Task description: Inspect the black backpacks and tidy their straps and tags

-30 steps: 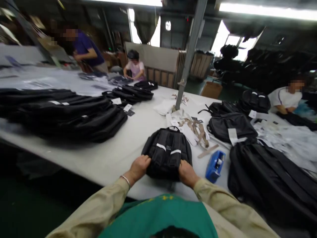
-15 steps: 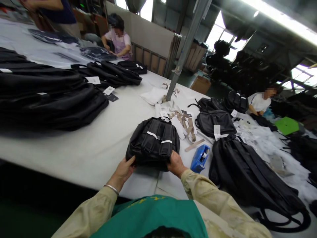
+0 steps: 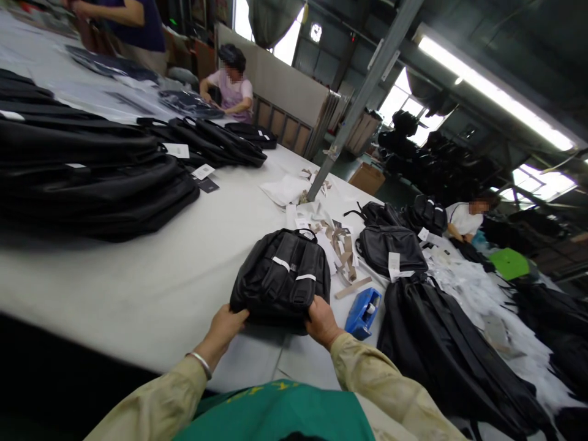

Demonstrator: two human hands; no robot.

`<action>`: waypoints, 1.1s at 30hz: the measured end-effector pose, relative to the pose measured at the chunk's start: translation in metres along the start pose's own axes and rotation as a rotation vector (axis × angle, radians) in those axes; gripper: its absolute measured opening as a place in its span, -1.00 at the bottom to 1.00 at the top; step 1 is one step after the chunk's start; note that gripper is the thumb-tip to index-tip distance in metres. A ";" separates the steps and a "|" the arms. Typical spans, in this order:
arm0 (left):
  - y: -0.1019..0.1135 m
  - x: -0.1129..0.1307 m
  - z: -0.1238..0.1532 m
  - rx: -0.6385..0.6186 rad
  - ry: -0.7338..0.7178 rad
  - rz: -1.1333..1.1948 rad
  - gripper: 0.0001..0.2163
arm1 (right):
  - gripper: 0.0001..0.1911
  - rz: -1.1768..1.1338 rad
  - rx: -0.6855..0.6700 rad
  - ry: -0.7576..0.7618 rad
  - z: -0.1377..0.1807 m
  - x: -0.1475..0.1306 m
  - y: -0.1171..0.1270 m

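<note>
A small black backpack [image 3: 280, 275] rests on the white table, its shoulder straps facing up with white bands across them. My left hand [image 3: 228, 327] grips its near left corner, thumb on top and fingers partly hidden beneath. At the near right corner, my right hand [image 3: 322, 320] is closed on the same backpack. A blue tape dispenser [image 3: 362, 313] stands just right of my right hand. Beyond the backpack lie beige strips and white paper scraps [image 3: 340, 245].
Black bags [image 3: 92, 177] are piled at left. More black backpacks [image 3: 441, 343] lie at right, beside clear plastic bags [image 3: 463, 288]. A metal post [image 3: 349, 122] rises from the table. Co-workers [image 3: 236, 92] are at the far side and the right.
The view has tilted up and shifted slightly. Both hands keep their hold on the backpack, which lies much as before on the table.
</note>
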State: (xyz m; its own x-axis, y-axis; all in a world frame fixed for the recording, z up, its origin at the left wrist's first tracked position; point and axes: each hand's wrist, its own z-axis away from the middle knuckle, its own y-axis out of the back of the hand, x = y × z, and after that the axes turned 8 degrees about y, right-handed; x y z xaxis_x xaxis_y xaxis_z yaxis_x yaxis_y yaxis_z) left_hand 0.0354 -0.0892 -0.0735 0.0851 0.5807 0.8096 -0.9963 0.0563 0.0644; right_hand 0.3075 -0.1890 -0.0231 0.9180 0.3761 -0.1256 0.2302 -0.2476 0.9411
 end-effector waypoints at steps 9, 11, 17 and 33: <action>0.033 0.085 0.003 0.187 -0.415 -0.946 -0.63 | -0.68 0.061 -0.225 -0.024 0.022 -0.017 -0.024; 0.015 0.105 0.011 0.152 -0.477 -1.173 -0.59 | -0.68 0.056 -0.229 -0.017 0.022 -0.018 -0.023; -0.012 0.108 0.004 -0.015 -0.770 -1.512 -0.75 | -0.71 0.072 -0.201 -0.033 0.026 -0.024 -0.025; -0.008 0.163 -0.060 -0.741 -0.339 -0.829 -0.69 | -0.89 0.074 -0.048 -0.179 0.056 -0.018 -0.013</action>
State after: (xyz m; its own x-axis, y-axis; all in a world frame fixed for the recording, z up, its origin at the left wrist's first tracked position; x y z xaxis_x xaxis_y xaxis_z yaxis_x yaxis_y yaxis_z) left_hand 0.0580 0.0541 0.0226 0.5909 -0.0976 0.8008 -0.3776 0.8437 0.3815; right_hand 0.3060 -0.2431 -0.0508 0.9756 0.1927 -0.1051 0.1481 -0.2246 0.9631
